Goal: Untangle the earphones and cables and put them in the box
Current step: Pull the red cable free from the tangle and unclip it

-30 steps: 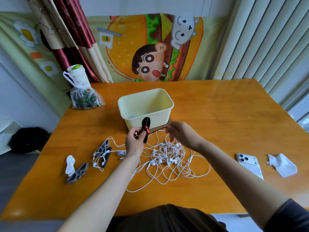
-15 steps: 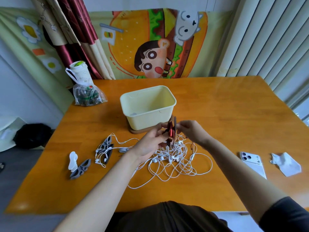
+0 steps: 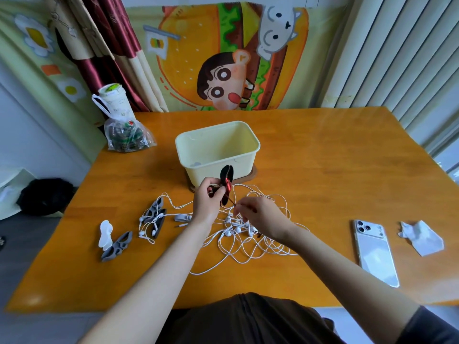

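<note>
A tangle of white earphone cables [image 3: 250, 234] lies on the orange table just before the pale yellow box [image 3: 218, 150]. My left hand [image 3: 207, 202] holds a black cable winder wrapped with red cable [image 3: 226, 183], raised in front of the box. My right hand [image 3: 260, 217] pinches the loose end of that red cable just below the winder, above the white tangle. Another white earphone is looped around grey winders [image 3: 154, 218] to the left.
A grey winder and a white winder [image 3: 113, 240] lie at the left. A white phone [image 3: 375, 252] and crumpled paper [image 3: 422, 240] sit at the right. A plastic bag with a cup [image 3: 121, 125] stands at the back left. The box rests on a brown wooden coaster [image 3: 252, 176].
My left hand drew back to the left with the winder upright. My right hand came off the winder, dropped lower and now pinches the red cable's end.
</note>
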Demonstrator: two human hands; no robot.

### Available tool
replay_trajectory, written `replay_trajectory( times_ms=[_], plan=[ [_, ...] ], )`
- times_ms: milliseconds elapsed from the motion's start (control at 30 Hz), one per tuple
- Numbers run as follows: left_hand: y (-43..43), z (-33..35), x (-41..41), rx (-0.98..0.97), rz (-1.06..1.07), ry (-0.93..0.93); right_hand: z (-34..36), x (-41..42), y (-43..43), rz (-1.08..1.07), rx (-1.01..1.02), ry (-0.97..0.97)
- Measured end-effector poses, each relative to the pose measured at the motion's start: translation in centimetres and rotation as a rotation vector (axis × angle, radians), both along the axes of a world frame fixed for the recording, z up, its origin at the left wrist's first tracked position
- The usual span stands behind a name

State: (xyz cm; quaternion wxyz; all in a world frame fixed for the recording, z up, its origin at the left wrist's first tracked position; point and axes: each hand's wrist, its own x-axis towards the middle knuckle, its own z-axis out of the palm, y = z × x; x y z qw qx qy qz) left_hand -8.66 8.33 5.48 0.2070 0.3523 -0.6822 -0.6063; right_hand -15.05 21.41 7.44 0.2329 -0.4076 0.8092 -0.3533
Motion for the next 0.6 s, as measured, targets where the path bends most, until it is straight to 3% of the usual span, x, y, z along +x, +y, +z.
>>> replay_trajectory(
  times_ms=[100,200,400,600],
  plan=[
    [-0.6,-0.4,0.4,-0.211,-0.126,-0.091,1.0,-1.0,0.0,-0.012,0.015,0.069],
    [-0.8,-0.4,0.6,-0.294,-0.286,-0.135,1.7,-2.6,0.1,0.004,0.072,0.1],
    [-0.6,0.5,0.4,-0.227,-0.461,-0.147,2.7,-5.0,0.3,-0.035,0.123,0.163],
    [-1.0,0.6,0.2,-0.104,-0.467,-0.146,3.0,-5.4,0.2,-0.095,0.094,0.285]
  ],
)
